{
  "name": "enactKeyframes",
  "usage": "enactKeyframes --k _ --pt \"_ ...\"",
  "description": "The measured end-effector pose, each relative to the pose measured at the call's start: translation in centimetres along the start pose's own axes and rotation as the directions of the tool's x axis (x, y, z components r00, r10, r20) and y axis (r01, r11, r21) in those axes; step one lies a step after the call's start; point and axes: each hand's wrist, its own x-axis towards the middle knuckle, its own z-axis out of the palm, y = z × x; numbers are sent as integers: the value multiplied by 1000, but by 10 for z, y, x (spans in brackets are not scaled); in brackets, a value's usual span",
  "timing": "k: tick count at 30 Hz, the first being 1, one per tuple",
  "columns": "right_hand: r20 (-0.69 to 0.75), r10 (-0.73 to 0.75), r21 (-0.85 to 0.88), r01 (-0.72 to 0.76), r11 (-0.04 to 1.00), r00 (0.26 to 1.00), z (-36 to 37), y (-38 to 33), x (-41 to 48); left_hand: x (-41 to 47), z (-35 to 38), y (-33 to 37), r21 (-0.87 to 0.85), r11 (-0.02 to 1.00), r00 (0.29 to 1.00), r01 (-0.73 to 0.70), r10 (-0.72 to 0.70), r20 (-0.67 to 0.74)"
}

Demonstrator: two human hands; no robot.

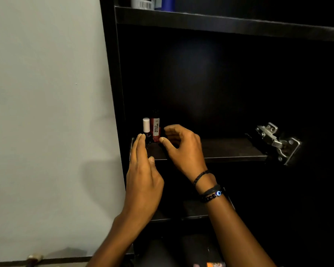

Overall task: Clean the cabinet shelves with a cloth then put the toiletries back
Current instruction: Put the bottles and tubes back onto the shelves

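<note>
Two toiletries stand upright at the left end of the dark middle shelf [229, 149]: a small dark bottle with a white cap [146, 128] and, just right of it, a red Wild Stone bottle [155, 130]. My left hand [143, 174] reaches in with straight fingers, its fingertips touching the base of the white-capped bottle. My right hand [183, 149], with bracelets on the wrist, hovers just right of the red bottle, fingers loosely curled and thumb near the bottle's base, holding nothing. No cloth is in view.
The black cabinet stands against a pale wall [46, 112]. On the upper shelf [220, 22] are a white container [143, 2] and a blue one [168, 3]. A metal door hinge [278, 143] juts out at the right. Dim items lie at the bottom, one orange [214, 264].
</note>
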Motion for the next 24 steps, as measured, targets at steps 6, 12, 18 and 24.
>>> enactKeyframes --k 6,12,18,24 --pt "-85 -163 -284 133 950 983 -6 14 -68 -32 3 -1 -50 990 986 -135 139 96" --pt "9 -56 -408 55 911 998 -8 45 -138 -70 23 -21 -73 981 938 -181 195 287" --pt "10 333 -310 -313 897 943 -6 113 -215 -131 62 -69 -52 997 866 -52 70 496" --pt "-93 783 -114 -788 606 615 -13 178 -285 -183 96 -113 -4 993 690 117 -78 720"
